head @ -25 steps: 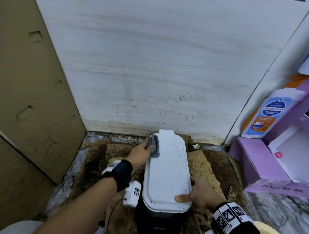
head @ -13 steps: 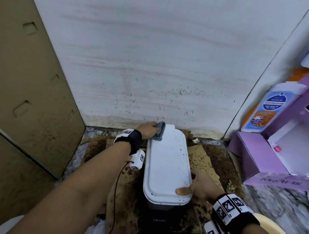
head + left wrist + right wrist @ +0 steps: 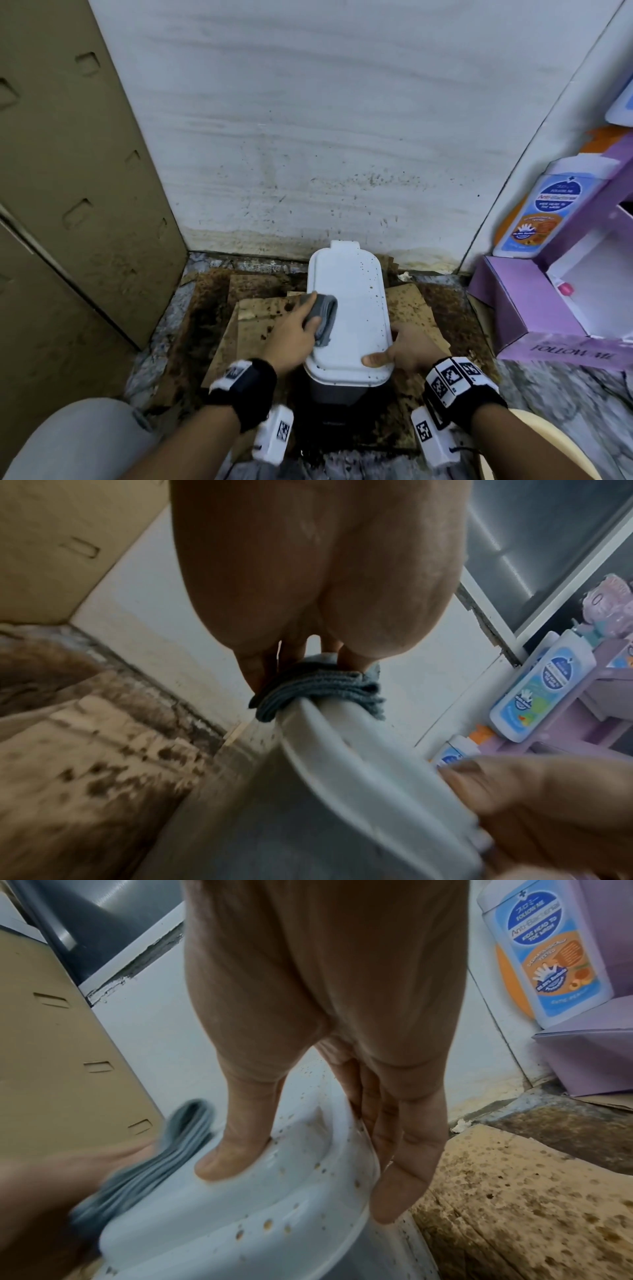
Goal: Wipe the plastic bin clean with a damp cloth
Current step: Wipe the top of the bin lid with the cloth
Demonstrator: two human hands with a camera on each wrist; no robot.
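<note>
The plastic bin [image 3: 349, 308] has a white lid flecked with brown specks, mostly along its right side, and a grey body. It stands on the floor against the wall. My left hand [image 3: 313, 308] grips a folded grey cloth [image 3: 323, 317] and presses it over the lid's left edge, about halfway along. The left wrist view shows the cloth [image 3: 318, 693] draped over the rim [image 3: 342, 745] under my fingers. My right hand [image 3: 390, 349] holds the near right corner. Its thumb [image 3: 232, 1156] lies on top of the lid [image 3: 274, 1191] and the fingers run down the side.
Stained cardboard sheets [image 3: 260, 329] cover the floor around the bin. A spattered white wall [image 3: 342, 154] is close behind. A brown panel [image 3: 68, 171] closes the left side. A purple box [image 3: 534, 308] and a wash bottle [image 3: 541, 212] stand at the right. My knee [image 3: 78, 442] is at the lower left.
My left hand has drawn the cloth from the far end of the lid back toward me along the left edge. The right hand keeps its hold on the near right corner.
</note>
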